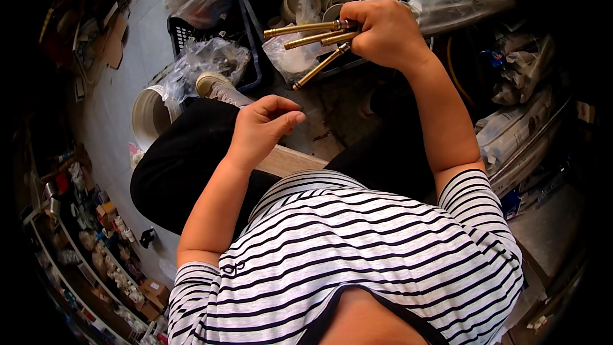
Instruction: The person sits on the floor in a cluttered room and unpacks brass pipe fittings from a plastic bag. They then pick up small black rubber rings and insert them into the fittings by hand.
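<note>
My right hand is closed round a bunch of several slim brass tubes. Their gold-coloured lengths fan out to the left of the fist, and darker metal collars sit near my fingers. The gripped ends are hidden inside the hand. Lower and to the left, my left hand hovers over my lap with its fingers curled in and the thumb close to the index finger. Nothing shows between them. Beneath the tubes lies a clear plastic bag with something pale in it.
A dark crate ahead holds white ring-shaped parts and bags. Left of my knee a white bucket lies tipped. Plastic-wrapped bundles crowd the right side. Shelves of small parts and boxes line the lower left.
</note>
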Tool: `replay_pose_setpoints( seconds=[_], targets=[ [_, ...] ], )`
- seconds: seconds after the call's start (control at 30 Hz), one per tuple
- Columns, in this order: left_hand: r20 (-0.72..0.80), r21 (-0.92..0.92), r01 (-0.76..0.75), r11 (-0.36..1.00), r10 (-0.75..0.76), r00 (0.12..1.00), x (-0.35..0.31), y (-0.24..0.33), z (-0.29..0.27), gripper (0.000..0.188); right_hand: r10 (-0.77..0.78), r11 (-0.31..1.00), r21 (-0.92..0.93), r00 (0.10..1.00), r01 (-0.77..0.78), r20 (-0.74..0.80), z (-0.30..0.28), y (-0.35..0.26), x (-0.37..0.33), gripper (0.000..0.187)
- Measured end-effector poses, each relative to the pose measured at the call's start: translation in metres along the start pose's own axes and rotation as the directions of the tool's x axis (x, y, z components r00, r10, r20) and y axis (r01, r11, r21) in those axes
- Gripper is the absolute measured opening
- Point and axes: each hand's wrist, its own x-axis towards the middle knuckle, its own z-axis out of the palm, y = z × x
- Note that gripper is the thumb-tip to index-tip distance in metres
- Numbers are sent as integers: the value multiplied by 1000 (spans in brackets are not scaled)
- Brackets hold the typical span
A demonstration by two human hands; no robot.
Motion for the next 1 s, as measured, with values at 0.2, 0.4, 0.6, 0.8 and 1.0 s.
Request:
replay_pose_setpoints(
  seconds=[0.2,0.4,0.6,0.8,1.0],
  targets=[
    [-21,75,-93,993,95,995,7,-5,1,18,3,1000,17,1000,-2,-31,-3,-2,0,10],
    [-123,229,-414,881,448,886,22,3,18,27,-13,999,29,999,14,-40,-2,0,-1,10],
    [-169,385,-277,880,362,917,19,12,20,21,-41,999,14,996,42,-74,0,1,0,11],
    [-171,266,-140,954,189,967,2,-2,-5,17,-11,1000,27,991,15,-131,-8,7,2,12],
    [-153,41,-184,982,189,970,-2,-6,-6,27,9,999,45,996,-5,-92,-12,4,0,14]
  ],
)
